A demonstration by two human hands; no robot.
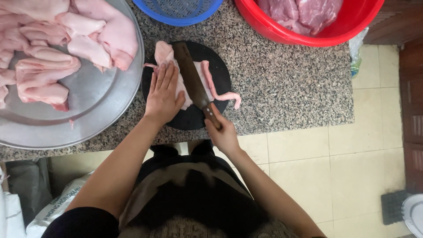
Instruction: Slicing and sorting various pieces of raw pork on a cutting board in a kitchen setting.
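A white printed sack (57,205) lies on the floor, lower left. On the granite tabletop (282,88), a steel tray (101,105) holds pale meat slabs, a red basin (348,26) darker meat, beside a blue basket (176,11). The left hand (164,94) lies flat, fingers together, on the meat (165,55) on a black board (220,75); the right hand (224,132) grips the knife (189,75).

My knife (192,78) has a dull dark metal blade and wooden handle; the speckled granite counter (282,83) looks polished, the steel tray (101,101) brushed, the red plastic basin (352,26) glossy.
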